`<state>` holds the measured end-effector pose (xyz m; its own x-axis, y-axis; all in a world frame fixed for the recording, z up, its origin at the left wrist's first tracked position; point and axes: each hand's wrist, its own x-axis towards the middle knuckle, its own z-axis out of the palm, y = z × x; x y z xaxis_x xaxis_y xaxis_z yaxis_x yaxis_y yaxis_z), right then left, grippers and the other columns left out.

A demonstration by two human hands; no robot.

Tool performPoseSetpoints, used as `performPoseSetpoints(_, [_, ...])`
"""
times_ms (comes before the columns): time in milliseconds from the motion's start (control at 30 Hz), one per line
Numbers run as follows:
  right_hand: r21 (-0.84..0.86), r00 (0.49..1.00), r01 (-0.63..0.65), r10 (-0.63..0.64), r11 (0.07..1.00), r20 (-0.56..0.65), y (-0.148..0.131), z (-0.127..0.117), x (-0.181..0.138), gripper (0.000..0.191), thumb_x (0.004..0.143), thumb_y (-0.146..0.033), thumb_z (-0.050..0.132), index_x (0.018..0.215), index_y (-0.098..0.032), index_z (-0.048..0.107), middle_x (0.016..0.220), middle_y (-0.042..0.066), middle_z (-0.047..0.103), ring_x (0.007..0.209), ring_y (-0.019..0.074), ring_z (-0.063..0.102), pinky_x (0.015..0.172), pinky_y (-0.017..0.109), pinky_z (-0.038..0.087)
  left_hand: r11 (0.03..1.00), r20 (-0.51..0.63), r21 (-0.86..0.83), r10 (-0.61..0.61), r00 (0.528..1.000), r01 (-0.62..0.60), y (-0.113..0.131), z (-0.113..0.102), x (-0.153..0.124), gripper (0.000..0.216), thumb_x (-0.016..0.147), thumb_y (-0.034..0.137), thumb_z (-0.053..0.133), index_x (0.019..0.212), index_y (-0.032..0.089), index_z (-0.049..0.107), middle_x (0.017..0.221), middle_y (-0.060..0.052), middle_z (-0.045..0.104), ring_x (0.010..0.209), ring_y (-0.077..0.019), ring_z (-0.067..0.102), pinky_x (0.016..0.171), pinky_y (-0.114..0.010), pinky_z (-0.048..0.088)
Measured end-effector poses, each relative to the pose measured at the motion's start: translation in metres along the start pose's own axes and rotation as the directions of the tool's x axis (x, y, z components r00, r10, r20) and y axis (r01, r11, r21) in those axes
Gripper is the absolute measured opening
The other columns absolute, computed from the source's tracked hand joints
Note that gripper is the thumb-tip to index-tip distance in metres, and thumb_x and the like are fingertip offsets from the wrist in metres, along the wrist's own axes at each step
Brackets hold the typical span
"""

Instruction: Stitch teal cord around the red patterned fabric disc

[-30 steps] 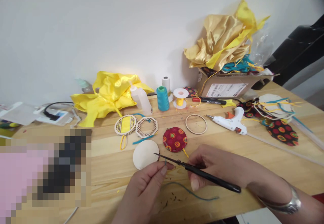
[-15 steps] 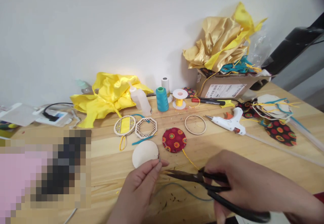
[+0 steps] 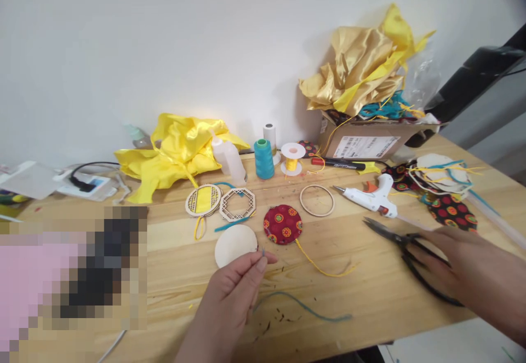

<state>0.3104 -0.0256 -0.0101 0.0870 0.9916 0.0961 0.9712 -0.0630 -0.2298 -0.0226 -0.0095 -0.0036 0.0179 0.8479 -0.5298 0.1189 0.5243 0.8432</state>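
My left hand (image 3: 236, 286) pinches a blue cord (image 3: 304, 305) between thumb and forefinger. A short tip pokes up above the fingertips, and the long tail trails right over the tabletop. On the right, my right hand (image 3: 456, 264) grips black-handled scissors (image 3: 405, 237), blades pointing left toward the glue gun. Behind my left fingertips lies a round cream disc (image 3: 236, 244). Beside it is a red patterned fabric disc (image 3: 282, 224) with a yellow braided cord (image 3: 320, 267). Two wooden lattice frames (image 3: 237, 205) and a thin wooden ring (image 3: 316, 201) rest farther back.
A white glue gun (image 3: 372, 197) lies right of the ring. Along the wall stand a teal thread cone (image 3: 263, 159), a yellow cord spool (image 3: 292, 160), a glue bottle (image 3: 230, 160) and yellow satin (image 3: 176, 144). A cardboard box (image 3: 365, 141) overflows with fabric. Dark scraps (image 3: 280, 317) dot the front.
My right hand has carried the scissors away from my left fingertips, to the right and slightly back. My left hand stays nearly in place, still pinching the cord.
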Motion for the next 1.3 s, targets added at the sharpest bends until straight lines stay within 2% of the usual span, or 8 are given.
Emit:
performPoseSetpoints(100, [0.257,0.995,0.074,-0.088,0.964,0.046,-0.055,-0.004,0.006,0.033,0.083,-0.040,0.049,0.103,-0.021,0.067,0.109,0.012,0.065,0.099,0.0294,0.060,0.084,0.045,0.045,0.999,0.040,0.043,0.005,0.999,-0.007,0.002,0.003,-0.002,0.047,0.072,0.056,0.059,0.092,0.015,0.073,0.043,0.009,0.027,0.044,-0.0098,0.023,0.044,-0.022,0.015])
performPoseSetpoints(200, [0.662,0.949,0.040,-0.235,0.748,0.208,-0.114,0.005,0.013,0.023,0.081,-0.033,0.058,0.099,-0.022,0.067,0.100,0.007,0.067,0.083,0.0189,0.061,0.071,0.032,0.049,0.996,0.097,0.082,0.022,0.995,-0.030,0.003,0.005,-0.005,0.041,0.073,0.054,0.060,0.087,0.017,0.074,0.043,0.008,0.031,0.044,-0.0099,0.026,0.044,-0.022,0.018])
performPoseSetpoints(267, [0.796,0.911,-0.015,-0.321,0.605,0.260,-0.141,0.014,0.017,0.024,0.077,-0.028,0.066,0.100,-0.021,0.068,0.096,0.004,0.067,0.083,0.0163,0.060,0.072,0.028,0.048,0.993,0.142,0.104,0.033,0.989,-0.048,0.005,0.006,-0.006,0.037,0.075,0.051,0.060,0.082,0.018,0.075,0.043,0.008,0.031,0.043,-0.0097,0.025,0.042,-0.022,0.019])
performPoseSetpoints(533, [0.899,0.889,-0.030,-0.400,0.436,0.224,-0.166,0.029,0.026,0.007,0.075,-0.015,0.067,0.072,-0.020,0.072,0.066,-0.003,0.062,0.066,0.0100,0.054,0.064,0.022,0.041,0.994,0.244,0.101,0.022,0.969,-0.048,0.009,0.006,-0.010,0.035,0.078,0.048,0.058,0.082,0.017,0.072,0.045,0.009,0.028,0.044,-0.0091,0.023,0.042,-0.022,0.017])
performPoseSetpoints(800, [0.844,0.934,0.029,-0.315,0.535,0.168,-0.164,0.025,0.024,0.016,0.078,-0.018,0.065,0.062,-0.017,0.063,0.065,-0.003,0.059,0.066,0.0104,0.053,0.064,0.024,0.039,0.973,0.132,-0.228,0.002,0.991,0.029,-0.002,0.008,-0.011,0.036,0.075,0.049,0.061,0.084,0.015,0.068,0.045,0.010,0.032,0.042,-0.0079,0.022,0.040,-0.021,0.017])
performPoseSetpoints(1033, [0.802,0.917,0.098,-0.367,0.590,0.157,-0.166,0.025,0.022,0.019,0.081,-0.014,0.061,0.063,-0.017,0.062,0.067,-0.003,0.059,0.071,0.0113,0.052,0.066,0.024,0.038,0.991,0.194,-0.129,-0.019,0.981,0.044,-0.004,0.004,-0.009,0.039,0.068,0.052,0.068,0.077,0.014,0.069,0.041,0.009,0.033,0.041,-0.0066,0.023,0.041,-0.021,0.017])
performPoseSetpoints(1200, [0.767,0.905,0.176,-0.407,0.618,0.120,-0.169,0.025,0.028,0.016,0.081,-0.014,0.061,0.066,-0.017,0.061,0.068,-0.003,0.060,0.071,0.0110,0.052,0.065,0.023,0.039,0.996,0.091,-0.093,0.013,0.996,-0.005,-0.004,0.002,-0.011,0.033,0.070,0.048,0.067,0.067,0.015,0.068,0.042,0.009,0.029,0.042,-0.0071,0.021,0.042,-0.022,0.014])
performPoseSetpoints(1300, [0.572,0.907,0.345,-0.421,0.744,0.002,-0.167,0.026,0.050,0.015,0.084,-0.013,0.057,0.071,-0.016,0.065,0.074,0.002,0.062,0.077,0.0147,0.052,0.071,0.028,0.040,0.993,0.054,-0.112,0.050,0.997,-0.044,-0.004,-0.001,-0.011,0.034,0.070,0.048,0.067,0.071,0.014,0.071,0.042,0.009,0.030,0.043,-0.0073,0.021,0.044,-0.022,0.014])
